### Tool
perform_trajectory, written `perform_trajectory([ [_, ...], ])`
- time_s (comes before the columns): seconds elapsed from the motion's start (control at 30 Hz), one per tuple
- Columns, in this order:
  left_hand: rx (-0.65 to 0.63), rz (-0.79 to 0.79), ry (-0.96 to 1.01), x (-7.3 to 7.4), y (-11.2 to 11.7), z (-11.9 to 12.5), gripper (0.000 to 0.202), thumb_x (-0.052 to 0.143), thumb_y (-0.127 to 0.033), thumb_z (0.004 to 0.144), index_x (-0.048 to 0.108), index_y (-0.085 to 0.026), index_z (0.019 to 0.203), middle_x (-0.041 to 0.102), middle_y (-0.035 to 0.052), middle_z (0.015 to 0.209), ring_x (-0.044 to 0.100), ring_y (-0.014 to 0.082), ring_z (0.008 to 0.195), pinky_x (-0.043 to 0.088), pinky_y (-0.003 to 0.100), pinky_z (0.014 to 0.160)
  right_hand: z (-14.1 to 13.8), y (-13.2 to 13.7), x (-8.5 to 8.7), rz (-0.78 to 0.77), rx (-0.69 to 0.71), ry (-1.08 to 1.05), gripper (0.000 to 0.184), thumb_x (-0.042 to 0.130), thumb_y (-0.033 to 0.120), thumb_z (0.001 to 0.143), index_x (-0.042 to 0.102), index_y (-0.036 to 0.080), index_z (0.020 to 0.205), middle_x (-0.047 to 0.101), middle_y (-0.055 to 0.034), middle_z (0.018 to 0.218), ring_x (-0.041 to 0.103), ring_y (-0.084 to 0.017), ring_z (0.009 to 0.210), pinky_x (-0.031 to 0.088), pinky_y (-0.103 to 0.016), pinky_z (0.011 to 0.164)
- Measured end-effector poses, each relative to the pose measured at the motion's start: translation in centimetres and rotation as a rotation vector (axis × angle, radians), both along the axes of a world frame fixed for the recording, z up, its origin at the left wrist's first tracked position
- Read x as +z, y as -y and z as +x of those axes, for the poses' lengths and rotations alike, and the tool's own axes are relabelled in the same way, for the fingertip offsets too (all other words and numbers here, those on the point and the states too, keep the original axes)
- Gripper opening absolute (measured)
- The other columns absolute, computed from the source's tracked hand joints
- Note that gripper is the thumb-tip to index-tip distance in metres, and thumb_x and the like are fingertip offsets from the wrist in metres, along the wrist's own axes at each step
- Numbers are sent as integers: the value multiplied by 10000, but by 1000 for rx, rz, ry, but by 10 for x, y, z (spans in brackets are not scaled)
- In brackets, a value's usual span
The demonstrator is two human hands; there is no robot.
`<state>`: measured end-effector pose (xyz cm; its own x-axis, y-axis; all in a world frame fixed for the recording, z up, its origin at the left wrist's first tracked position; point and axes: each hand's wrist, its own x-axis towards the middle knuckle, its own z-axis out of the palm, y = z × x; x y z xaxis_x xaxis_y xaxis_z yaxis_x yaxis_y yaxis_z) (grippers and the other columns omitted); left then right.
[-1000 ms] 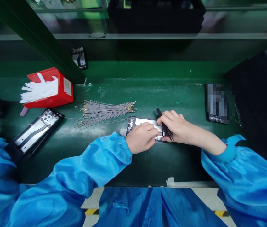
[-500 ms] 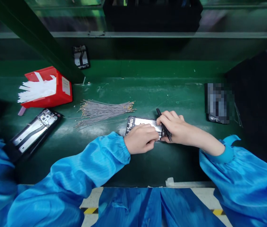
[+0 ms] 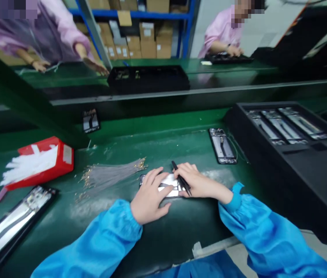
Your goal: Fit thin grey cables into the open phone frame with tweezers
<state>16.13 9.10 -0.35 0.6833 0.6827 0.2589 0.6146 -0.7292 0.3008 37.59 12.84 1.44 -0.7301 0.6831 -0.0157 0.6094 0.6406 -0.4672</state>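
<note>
An opened phone body [image 3: 169,184] lies flat on the green belt in front of me. My left hand [image 3: 149,197] rests on its left half with the fingers spread over it. My right hand [image 3: 196,181] is closed round black tweezers [image 3: 181,177], whose tips sit on the phone's right end. A bundle of thin grey cables with gold ends [image 3: 110,173] lies just left of the phone.
A red bin of white strips [image 3: 40,162] stands at the left, a phone in a black holder [image 3: 10,224] below it. Another opened phone [image 3: 222,145] lies right, beside a black tray of phones [image 3: 287,125]. Two people work across the belt.
The view has tilted up, so the far side of the line and two people show. My left fingers have spread over the phone. My right hand stays on the tweezers.
</note>
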Motion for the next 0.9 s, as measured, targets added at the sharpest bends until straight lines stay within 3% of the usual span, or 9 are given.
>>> perform_trajectory([
  [0.07,10,36,-86,-1,-1,-8,469,575,-325,705,506,-255,1164,306,109,1318,242,355,1217,281,563,952,3,-2,-3,-13,-10,-80,367,642,320,717,427,196,988,460,-45,1004,393,-194,940,334,-320,796],
  [0.17,51,52,-207,-2,-5,-10,508,551,-331,753,435,-305,1246,328,108,1301,336,323,1148,367,506,898,4,-5,-4,16,-72,-174,299,626,229,720,450,199,960,482,-23,961,410,-173,915,343,-299,800],
  [0.37,401,-41,-309,10,-12,38,459,435,-454,839,483,-193,1213,483,134,1091,469,286,973,461,429,772,6,-7,-5,209,-399,-222,231,566,179,757,488,194,974,505,-34,995,430,-180,935,374,-296,806],
  [0.43,378,-150,-266,17,-11,55,425,414,-439,854,494,-193,1190,491,113,1063,507,248,936,476,380,778,9,-6,-6,258,-521,-127,195,529,192,793,508,189,988,511,-55,995,441,-196,933,387,-312,793],
  [0.53,209,-307,-155,24,-12,61,327,390,-370,875,501,-250,1159,499,55,1058,550,163,864,476,293,809,11,-4,-9,316,-631,53,208,516,259,817,531,192,1014,528,-81,1005,463,-234,923,407,-355,751],
  [0.6,172,-310,-111,25,-22,50,296,402,-322,870,511,-270,1140,502,30,1069,542,140,894,455,261,854,10,-2,-15,382,-648,118,284,556,328,790,534,205,1045,530,-95,1070,470,-273,946,419,-389,723],
  [0.67,282,-246,-151,25,-44,29,291,442,-315,849,531,-266,1121,495,23,1093,507,148,977,417,257,913,9,-2,-25,474,-617,121,372,609,383,735,538,220,1063,514,-106,1146,465,-311,986,426,-421,709],
  [0.8,721,-195,-281,29,-118,-37,269,460,-324,849,571,-238,1079,441,40,1190,424,189,1107,325,302,1005,6,-7,-53,639,-374,-23,367,631,387,677,576,253,1014,553,-81,1116,468,-302,1044,437,-423,765],
  [0.9,1046,-235,-270,34,-171,-89,314,482,-330,848,537,-174,1114,420,99,1220,427,240,1109,375,394,944,6,-10,-71,775,-353,-58,382,605,371,634,600,276,1004,571,-67,1109,483,-331,1033,456,-436,709],
])
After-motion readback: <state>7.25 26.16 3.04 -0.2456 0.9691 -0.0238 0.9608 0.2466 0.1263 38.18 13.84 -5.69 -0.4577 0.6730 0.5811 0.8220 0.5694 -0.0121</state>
